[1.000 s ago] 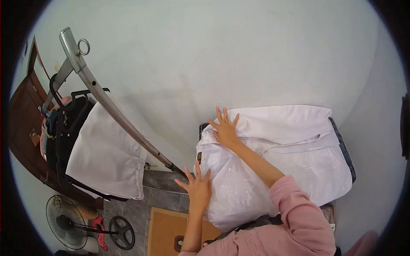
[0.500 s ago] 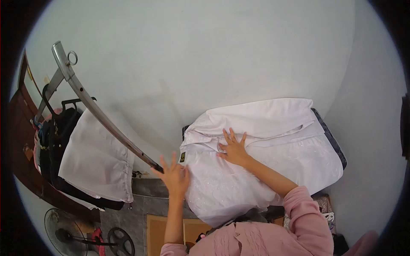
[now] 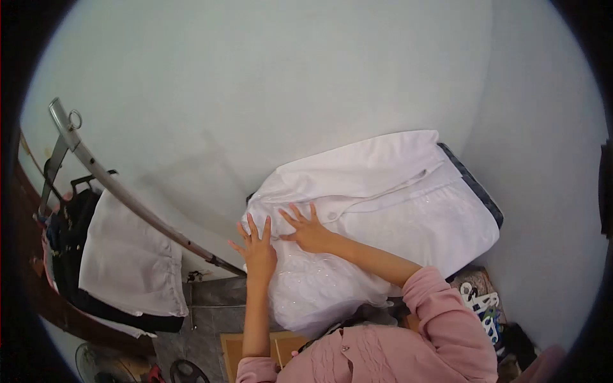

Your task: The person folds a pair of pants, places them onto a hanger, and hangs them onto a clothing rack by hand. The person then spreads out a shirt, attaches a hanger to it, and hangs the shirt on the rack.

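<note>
A white garment (image 3: 396, 223) with a sheer, sparkling part lies spread over a dark-edged padded surface (image 3: 476, 182) against the wall. My left hand (image 3: 257, 252) rests at the garment's left edge, fingers spread. Just right of it, my right hand (image 3: 310, 233) lies flat on the cloth, its fingers also apart and pointing up and left. Neither hand grips anything. A long sleeve-like fold runs along the back of the garment, and a round button shows to the right of my right hand.
A curved metal rail (image 3: 131, 201) slants down on the left. Beside it hang a white cloth (image 3: 131, 252) and dark clothes (image 3: 67, 239). A fan (image 3: 96, 364) stands at the bottom left. White hangers (image 3: 479, 300) lie at the lower right. Tan board (image 3: 233, 351) is on the floor.
My right hand has moved from the garment's upper left, down and toward my left hand. My left hand now lies on the garment's left edge. The view has shifted, and the cloth looks flatter.
</note>
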Available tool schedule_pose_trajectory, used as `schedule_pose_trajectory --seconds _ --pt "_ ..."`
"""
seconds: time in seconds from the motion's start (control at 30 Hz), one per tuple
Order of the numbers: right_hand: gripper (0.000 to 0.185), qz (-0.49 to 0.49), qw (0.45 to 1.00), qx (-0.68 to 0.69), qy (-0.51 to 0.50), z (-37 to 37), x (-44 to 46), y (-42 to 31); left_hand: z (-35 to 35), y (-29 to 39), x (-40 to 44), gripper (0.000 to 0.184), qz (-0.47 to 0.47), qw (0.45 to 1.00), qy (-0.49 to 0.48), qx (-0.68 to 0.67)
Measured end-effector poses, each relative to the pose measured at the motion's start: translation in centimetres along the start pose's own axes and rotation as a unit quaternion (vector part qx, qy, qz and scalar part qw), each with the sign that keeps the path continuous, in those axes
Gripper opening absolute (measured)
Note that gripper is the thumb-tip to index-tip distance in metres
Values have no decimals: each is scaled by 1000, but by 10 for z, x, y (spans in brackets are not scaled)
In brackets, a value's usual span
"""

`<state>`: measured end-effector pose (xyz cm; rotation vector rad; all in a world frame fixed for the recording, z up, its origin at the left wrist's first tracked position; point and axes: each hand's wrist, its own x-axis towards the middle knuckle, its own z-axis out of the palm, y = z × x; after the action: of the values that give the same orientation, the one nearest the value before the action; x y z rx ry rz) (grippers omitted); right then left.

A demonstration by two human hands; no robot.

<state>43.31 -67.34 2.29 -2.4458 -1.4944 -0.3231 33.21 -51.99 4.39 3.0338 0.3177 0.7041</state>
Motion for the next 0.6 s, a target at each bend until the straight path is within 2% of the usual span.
schedule_pose_trajectory --seconds 0.07,0.1,0.13,0.2,0.23,0.27,0.33,0.37,0.43,0.47,0.53,0.57,0.6 --pt "44 -10 997 48 -59 -22 -11 -4 0 0 12 58 62 997 -34 -12" --pt "41 -8 995 12 -99 -38 -18 -7 8 -4 16 45 56 997 -57 12" --pt "41 4 995 10 -98 -40 -27 -4 8 -6 18 45 67 996 -58 8" --pt "41 14 996 53 -69 -48 -56 3 8 -7 19 31 14 997 -69 -30" --pt "45 44 993 73 -84 -61 -73 5 7 -9 18 25 -2 997 -64 -45" --pt "45 57 992 73 -84 -71 -92 8 6 -10 17 25 9 996 -68 -50" --pt "50 144 981 70 -110 -89 -131 11 0 -11 13 31 -16 996 -81 -43" --pt "50 156 979 70 -110 -97 -150 8 -2 -10 7 31 -5 995 -85 -47" --pt "50 209 977 32 -7 -105 -191 -2 -10 -8 -7 47 -18 995 -73 -60" --pt "50 219 975 30 -9 -106 -209 -2 -18 -2 -17 47 -10 995 -78 -65" --pt "50 169 978 -15 -118 -110 -248 -1 -37 20 -41 72 -10 987 -158 -32" --pt "49 208 969 -48 -121 -112 -275 18 -32 18 -47 72 -6 986 -160 -35" --pt "48 246 958 -77 -125 -111 -311 48 -26 14 -54 81 -41 981 -188 -35"
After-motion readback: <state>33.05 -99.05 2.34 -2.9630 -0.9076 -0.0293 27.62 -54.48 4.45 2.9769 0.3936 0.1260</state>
